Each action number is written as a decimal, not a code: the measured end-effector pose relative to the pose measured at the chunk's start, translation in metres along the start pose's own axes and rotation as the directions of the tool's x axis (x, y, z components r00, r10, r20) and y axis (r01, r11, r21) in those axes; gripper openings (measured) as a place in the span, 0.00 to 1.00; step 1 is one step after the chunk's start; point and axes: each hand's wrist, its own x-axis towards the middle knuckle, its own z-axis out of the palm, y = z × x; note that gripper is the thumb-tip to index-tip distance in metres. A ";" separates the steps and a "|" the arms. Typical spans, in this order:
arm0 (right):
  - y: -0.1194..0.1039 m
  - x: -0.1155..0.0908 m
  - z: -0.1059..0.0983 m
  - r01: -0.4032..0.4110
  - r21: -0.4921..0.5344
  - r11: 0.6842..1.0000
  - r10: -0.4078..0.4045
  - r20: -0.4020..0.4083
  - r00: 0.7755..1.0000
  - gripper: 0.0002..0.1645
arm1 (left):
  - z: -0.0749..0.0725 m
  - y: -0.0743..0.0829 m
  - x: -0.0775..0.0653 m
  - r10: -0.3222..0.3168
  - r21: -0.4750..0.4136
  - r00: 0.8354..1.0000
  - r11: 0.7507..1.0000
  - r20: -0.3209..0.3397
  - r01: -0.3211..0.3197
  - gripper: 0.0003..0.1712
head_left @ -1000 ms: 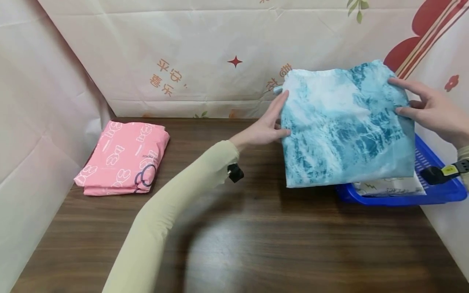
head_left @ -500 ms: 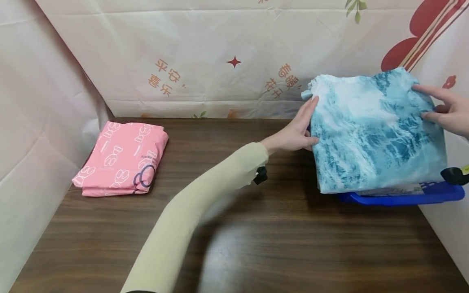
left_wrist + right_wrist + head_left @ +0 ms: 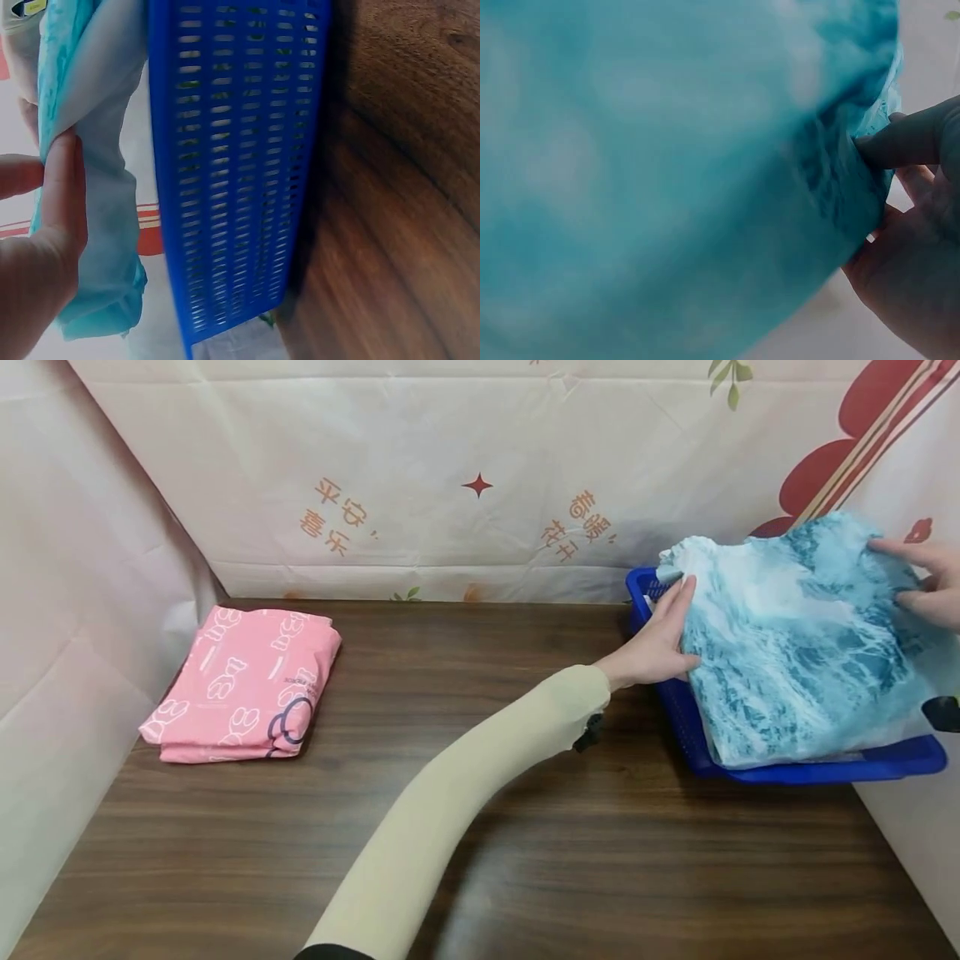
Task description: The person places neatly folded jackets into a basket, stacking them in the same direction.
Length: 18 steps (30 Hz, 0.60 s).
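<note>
A folded blue-and-white cloth (image 3: 795, 643) with a wave-like pattern lies over the blue plastic basket (image 3: 825, 772) at the right of the head view. My left hand (image 3: 656, 639) pinches its left edge between thumb and fingers; the left wrist view shows those fingers (image 3: 64, 187) on the fold, just above the basket's slotted wall (image 3: 232, 165). On the far side, my right hand (image 3: 930, 581) grips the cloth's right edge, partly cut off by the frame. In the right wrist view its thumb (image 3: 907, 142) presses on the bunched edge.
A folded pink cloth (image 3: 243, 685) with white bunny outlines lies at the left of the brown wooden table (image 3: 480, 752). A pale printed curtain (image 3: 420, 460) hangs behind the table and along both sides. White printed fabric lies inside the basket, mostly covered.
Both hands have carried the blue-and-white cloth to the right and lower, from beside the basket to over it. The basket's left side now shows. The pink cloth has stayed put.
</note>
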 end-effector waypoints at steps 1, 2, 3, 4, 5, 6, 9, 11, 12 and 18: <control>-0.001 0.001 0.001 0.010 -0.008 1.000 -0.010 0.009 1.000 0.55 | 0.002 -0.002 0.002 -0.006 0.016 1.000 1.000 -0.005 0.006 0.58; -0.002 0.002 0.002 0.008 -0.022 1.000 -0.008 0.022 1.000 0.53 | 0.004 -0.003 0.004 -0.010 0.044 1.000 0.999 -0.010 0.010 0.58; -0.004 0.002 0.004 -0.006 -0.029 1.000 0.007 0.040 0.999 0.51 | 0.005 -0.005 0.005 -0.011 0.075 1.000 0.997 -0.014 0.012 0.58; -0.006 0.002 0.006 -0.019 -0.030 0.999 0.020 0.048 0.999 0.49 | 0.006 -0.006 0.007 -0.008 0.112 1.000 0.994 -0.018 0.010 0.57; -0.007 0.003 0.008 -0.029 -0.027 0.999 0.030 0.054 0.998 0.47 | 0.007 -0.008 0.008 -0.005 0.149 1.000 0.989 -0.023 0.009 0.57; -0.008 0.003 0.010 -0.047 -0.034 0.998 0.049 0.061 0.997 0.46 | 0.008 -0.009 0.010 -0.006 0.172 1.000 0.985 -0.029 0.011 0.57; -0.009 0.002 0.015 -0.099 0.004 0.995 0.098 0.079 0.992 0.45 | 0.010 -0.012 0.015 0.001 0.223 0.999 0.975 -0.047 0.009 0.57; -0.006 0.002 0.019 -0.109 0.027 0.994 0.107 0.080 0.991 0.45 | 0.011 -0.015 0.018 -0.004 0.276 0.998 0.961 -0.059 0.021 0.56; -0.005 0.002 0.021 -0.122 0.033 0.992 0.119 0.084 0.989 0.45 | 0.011 -0.016 0.018 -0.014 0.322 0.998 0.946 -0.068 0.035 0.56; 0.002 0.004 0.041 -0.146 0.065 0.987 0.130 0.204 0.970 0.42 | 0.015 -0.023 0.019 -0.167 0.651 0.978 0.730 -0.123 0.206 0.49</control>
